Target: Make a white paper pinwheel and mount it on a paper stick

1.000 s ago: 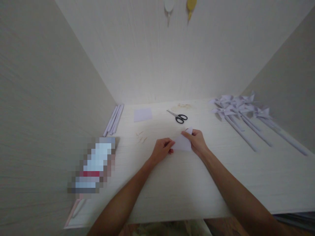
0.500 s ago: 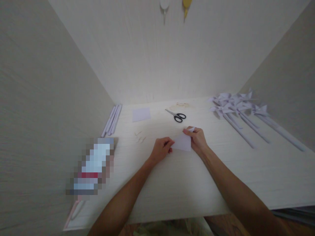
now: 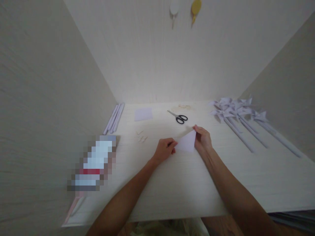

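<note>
Both hands work one folded paper (image 3: pixel 186 143) on the desk (image 3: pixel 187 190), near its middle. Left hand (image 3: pixel 165 150) is curled, fingertips pinching the paper's left corner against the surface. Right hand (image 3: pixel 203 139) stands along the paper's right edge, fingers pressed together at the upper right tip.

The paper reads as a triangle: its long edge runs from the left corner, at the left hand, up and right to the tip at the right hand. It lies directly between the two hands, touching both; neither hand is nearer.

Scissors (image 3: pixel 178 116) lie beyond the paper, apart from it, handles to the right. A flat square sheet (image 3: pixel 143 113) lies farther left. Pinwheels (image 3: pixel 236 109) on sticks lie well apart to the right; rolled sticks (image 3: pixel 114 118) rest along the left wall.
</note>
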Demonstrator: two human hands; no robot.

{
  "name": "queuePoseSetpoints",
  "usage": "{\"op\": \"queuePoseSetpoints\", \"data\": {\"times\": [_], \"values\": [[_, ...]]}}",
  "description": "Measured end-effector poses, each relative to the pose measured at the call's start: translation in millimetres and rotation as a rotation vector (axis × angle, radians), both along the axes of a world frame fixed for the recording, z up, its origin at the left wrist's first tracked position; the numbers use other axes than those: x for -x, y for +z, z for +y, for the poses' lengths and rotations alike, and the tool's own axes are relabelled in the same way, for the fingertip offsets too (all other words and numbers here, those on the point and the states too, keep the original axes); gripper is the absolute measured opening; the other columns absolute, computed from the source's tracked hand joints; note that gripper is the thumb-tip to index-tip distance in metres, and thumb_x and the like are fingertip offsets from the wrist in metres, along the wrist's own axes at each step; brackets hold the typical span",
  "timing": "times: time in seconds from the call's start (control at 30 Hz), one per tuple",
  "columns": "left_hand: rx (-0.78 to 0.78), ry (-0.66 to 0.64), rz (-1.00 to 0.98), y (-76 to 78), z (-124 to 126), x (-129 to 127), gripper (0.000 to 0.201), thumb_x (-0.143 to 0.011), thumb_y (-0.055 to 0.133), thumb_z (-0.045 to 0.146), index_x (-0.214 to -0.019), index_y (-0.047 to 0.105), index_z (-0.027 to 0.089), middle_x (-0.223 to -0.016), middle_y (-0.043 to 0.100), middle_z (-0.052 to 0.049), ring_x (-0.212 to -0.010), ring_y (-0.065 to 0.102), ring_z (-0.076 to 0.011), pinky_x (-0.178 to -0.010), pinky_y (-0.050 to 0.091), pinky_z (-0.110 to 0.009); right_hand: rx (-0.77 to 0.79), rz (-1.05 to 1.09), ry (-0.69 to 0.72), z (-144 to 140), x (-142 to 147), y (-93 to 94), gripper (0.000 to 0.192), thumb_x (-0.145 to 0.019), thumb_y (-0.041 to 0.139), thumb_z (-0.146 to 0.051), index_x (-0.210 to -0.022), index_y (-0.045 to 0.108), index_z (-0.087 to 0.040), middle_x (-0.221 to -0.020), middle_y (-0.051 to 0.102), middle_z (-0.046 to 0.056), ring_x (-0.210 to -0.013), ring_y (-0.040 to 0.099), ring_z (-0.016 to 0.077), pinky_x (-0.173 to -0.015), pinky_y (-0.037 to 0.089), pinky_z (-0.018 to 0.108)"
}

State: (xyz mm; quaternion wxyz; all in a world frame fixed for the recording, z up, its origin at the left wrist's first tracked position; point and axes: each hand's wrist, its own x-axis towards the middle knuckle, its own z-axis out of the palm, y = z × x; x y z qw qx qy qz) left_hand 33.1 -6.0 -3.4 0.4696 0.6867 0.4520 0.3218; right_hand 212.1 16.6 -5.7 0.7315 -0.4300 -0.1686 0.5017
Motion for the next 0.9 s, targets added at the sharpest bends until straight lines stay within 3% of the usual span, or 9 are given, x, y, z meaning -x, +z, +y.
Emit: {"op": "queuePoseSetpoints", "data": {"times": [0.1, 0.2, 0.33, 0.5, 0.6, 0.9], "values": [[0.001, 0.019, -0.008, -0.7, 0, 2, 0.027, -0.073, 0.045, 0.029, -0.052, 0.050, 0.014, -0.042, 0.049, 0.003, -0.039, 0.044, -0.0059, -0.046, 0.035, -0.018, -0.018, 0.024, -0.085, 0, -8, 3.3, 0.020, -0.054, 0.069, -0.020, -0.048, 0.050, -0.018, -0.048, 0.053, -0.007, -0.039, 0.043, 0.0024, -0.038, 0.039, 0.015], [0.048, 0.043, -0.049, -1.3, 2, 3, 0.025, -0.072, 0.046, 0.030, -0.053, 0.050, 0.014, -0.042, 0.050, 0.003, -0.039, 0.044, -0.0061, -0.044, 0.035, -0.018, -0.029, -0.015, -0.062, -3, -3, 4.8, 0.017, -0.054, 0.070, -0.025, -0.053, 0.055, -0.017, -0.053, 0.055, -0.004, -0.043, 0.045, 0.0036, -0.038, 0.037, 0.016], [0.136, 0.057, -0.100, -3.1, 3, 2, 0.023, -0.072, 0.046, 0.030, -0.056, 0.050, 0.014, -0.044, 0.052, 0.002, -0.039, 0.047, -0.0072, -0.044, 0.038, -0.018, -0.081, -0.323, 0.041, -5, 9, 0.2, 0.018, -0.057, 0.068, -0.033, -0.059, 0.062, -0.017, -0.047, 0.049, -0.004, -0.042, 0.040, 0.0044, -0.037, 0.029, 0.018], [0.176, -0.069, -0.088, -5.2, 5, 2, 0.025, -0.071, 0.047, 0.033, -0.059, 0.054, 0.012, -0.050, 0.057, -0.001, -0.047, 0.053, -0.0104, -0.047, 0.039, -0.020, -0.100, -0.561, 0.093, -5, 6, -5.4, 0.025, -0.060, 0.065, -0.034, -0.048, 0.052, -0.017, -0.038, 0.038, -0.006, -0.037, 0.029, 0.0045, -0.036, 0.019, 0.020], [0.124, -0.121, -0.052, -5.2, 6, 3, 0.029, -0.071, 0.047, 0.036, -0.058, 0.056, 0.012, -0.049, 0.053, 0.001, -0.047, 0.048, -0.0086, -0.045, 0.034, -0.019, -0.074, -0.585, 0.164, -7, 8, -5.5, 0.027, -0.061, 0.064, -0.036, -0.048, 0.050, -0.017, -0.037, 0.037, -0.007, -0.037, 0.029, 0.0045, -0.036, 0.017, 0.020], [0.088, -0.074, -0.097, -3.3, 6, 1, 0.030, -0.068, 0.047, 0.036, -0.051, 0.050, 0.012, -0.047, 0.038, 0.004, -0.046, 0.032, -0.0058, -0.043, 0.024, -0.020, -0.031, -0.727, 0.519, -21, 39, 2.7, 0.027, -0.063, 0.060, -0.037, -0.050, 0.048, -0.017, -0.040, 0.039, -0.006, -0.037, 0.030, 0.0055, -0.035, 0.018, 0.020]]}}
